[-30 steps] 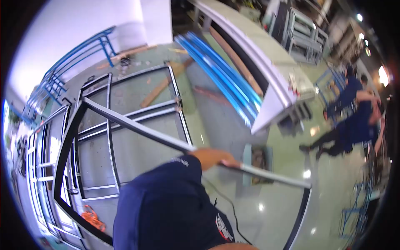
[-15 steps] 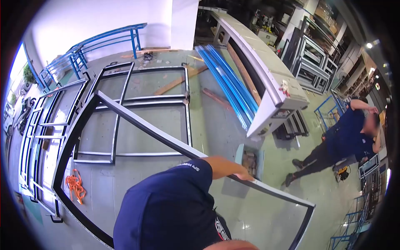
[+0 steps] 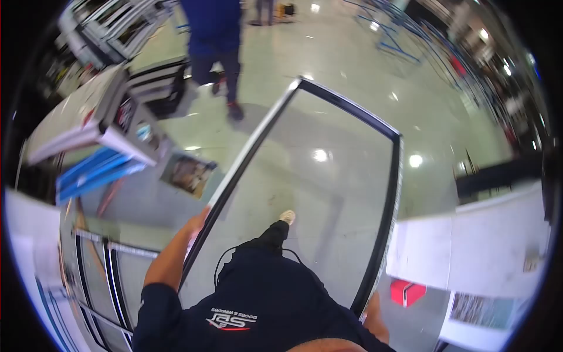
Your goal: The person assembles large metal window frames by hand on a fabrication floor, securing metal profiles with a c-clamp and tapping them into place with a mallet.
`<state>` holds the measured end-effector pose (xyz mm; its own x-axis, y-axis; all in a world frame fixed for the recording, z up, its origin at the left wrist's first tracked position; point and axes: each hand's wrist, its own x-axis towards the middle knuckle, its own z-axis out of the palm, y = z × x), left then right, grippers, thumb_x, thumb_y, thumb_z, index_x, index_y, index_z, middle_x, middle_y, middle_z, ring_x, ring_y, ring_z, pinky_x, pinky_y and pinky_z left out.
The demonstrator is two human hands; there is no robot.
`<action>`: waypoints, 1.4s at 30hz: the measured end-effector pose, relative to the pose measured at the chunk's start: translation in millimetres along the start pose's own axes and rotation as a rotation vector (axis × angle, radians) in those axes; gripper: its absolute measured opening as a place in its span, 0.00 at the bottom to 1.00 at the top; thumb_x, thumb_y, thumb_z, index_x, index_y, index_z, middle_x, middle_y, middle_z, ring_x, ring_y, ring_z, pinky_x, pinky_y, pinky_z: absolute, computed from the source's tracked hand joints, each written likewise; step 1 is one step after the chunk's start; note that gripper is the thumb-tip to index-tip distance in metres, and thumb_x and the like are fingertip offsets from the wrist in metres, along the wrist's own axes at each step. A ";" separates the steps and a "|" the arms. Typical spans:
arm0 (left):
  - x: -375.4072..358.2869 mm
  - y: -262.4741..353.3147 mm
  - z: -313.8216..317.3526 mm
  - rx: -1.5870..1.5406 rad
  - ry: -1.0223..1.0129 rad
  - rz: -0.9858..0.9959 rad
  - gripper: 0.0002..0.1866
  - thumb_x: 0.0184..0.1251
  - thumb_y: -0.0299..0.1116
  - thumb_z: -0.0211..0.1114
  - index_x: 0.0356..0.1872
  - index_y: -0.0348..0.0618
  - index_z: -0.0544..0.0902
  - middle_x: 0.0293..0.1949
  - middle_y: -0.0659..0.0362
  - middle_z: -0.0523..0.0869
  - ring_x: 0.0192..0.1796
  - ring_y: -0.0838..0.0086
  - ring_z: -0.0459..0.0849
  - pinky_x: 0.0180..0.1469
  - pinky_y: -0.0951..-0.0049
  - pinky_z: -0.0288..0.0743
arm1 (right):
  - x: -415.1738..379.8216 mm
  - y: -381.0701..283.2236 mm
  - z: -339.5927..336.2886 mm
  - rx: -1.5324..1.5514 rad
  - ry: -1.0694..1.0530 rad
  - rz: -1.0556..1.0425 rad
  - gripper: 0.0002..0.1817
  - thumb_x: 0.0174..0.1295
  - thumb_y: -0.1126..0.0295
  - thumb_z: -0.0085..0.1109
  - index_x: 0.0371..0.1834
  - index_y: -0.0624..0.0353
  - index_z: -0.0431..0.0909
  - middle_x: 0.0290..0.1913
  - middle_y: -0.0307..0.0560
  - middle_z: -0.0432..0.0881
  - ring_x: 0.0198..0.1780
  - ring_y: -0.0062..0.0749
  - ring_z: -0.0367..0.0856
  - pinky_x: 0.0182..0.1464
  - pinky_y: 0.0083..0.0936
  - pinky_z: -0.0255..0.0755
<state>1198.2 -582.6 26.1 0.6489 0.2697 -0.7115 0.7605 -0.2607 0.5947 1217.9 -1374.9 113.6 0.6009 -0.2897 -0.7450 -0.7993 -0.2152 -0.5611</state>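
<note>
A large rectangular frame (image 3: 352,109), black with silver outer faces, is held out around my body at a slant. It looks like a door or window frame, with no pane visible in it. My left hand (image 3: 199,222) grips its left rail, fingers partly hidden behind the profile. At lower right, my right hand (image 3: 374,317) is closed round the right rail near my hip, mostly seen from the back. Through the opening, my shoe (image 3: 287,217) shows on the floor.
A person (image 3: 214,53) in dark blue stands ahead, left of the frame's far corner. Left lie a bin of offcuts (image 3: 190,173), blue-wrapped profiles (image 3: 97,173), a long grey machine (image 3: 82,117) and more frames (image 3: 111,246). Right are a white bench (image 3: 469,240) and a red box (image 3: 406,292).
My view has swung right, from the frames laid on the floor towards the open aisle. The frame has turned with me, both hands now showing on it; the other person appears further left.
</note>
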 end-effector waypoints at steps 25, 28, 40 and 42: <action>247.8 517.7 212.5 -0.023 -0.286 -0.177 0.57 0.57 0.80 0.41 0.74 0.39 0.56 0.73 0.46 0.60 0.74 0.58 0.59 0.73 0.59 0.51 | 257.1 -115.6 -152.6 0.725 0.286 0.451 0.29 0.66 0.48 0.42 0.52 0.63 0.80 0.45 0.53 0.83 0.47 0.37 0.79 0.52 0.35 0.71; 240.6 604.7 270.7 -0.047 -0.265 -0.257 0.54 0.60 0.78 0.41 0.73 0.39 0.59 0.70 0.46 0.66 0.70 0.57 0.66 0.70 0.59 0.57 | 292.0 -156.2 -196.5 0.715 0.325 0.468 0.29 0.66 0.48 0.42 0.51 0.63 0.80 0.45 0.53 0.83 0.47 0.37 0.79 0.51 0.35 0.70; 369.6 828.7 474.8 -0.054 -0.390 -0.183 0.50 0.62 0.76 0.42 0.72 0.42 0.61 0.69 0.49 0.67 0.70 0.59 0.66 0.71 0.59 0.56 | 457.2 -288.4 -381.2 0.596 0.407 0.550 0.29 0.66 0.49 0.42 0.52 0.64 0.80 0.47 0.54 0.82 0.51 0.39 0.78 0.56 0.34 0.67; 405.3 865.3 501.8 -0.059 -0.435 -0.147 0.50 0.62 0.76 0.41 0.72 0.42 0.62 0.69 0.49 0.68 0.70 0.59 0.67 0.71 0.60 0.56 | 479.4 -317.1 -407.8 0.565 0.466 0.502 0.29 0.66 0.49 0.41 0.53 0.64 0.79 0.49 0.55 0.81 0.53 0.39 0.77 0.59 0.33 0.65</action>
<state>2106.7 -1164.0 64.6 0.4726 -0.1172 -0.8734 0.8521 -0.1920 0.4869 1758.4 -1825.8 81.5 0.0192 -0.6025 -0.7979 -0.7738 0.4964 -0.3934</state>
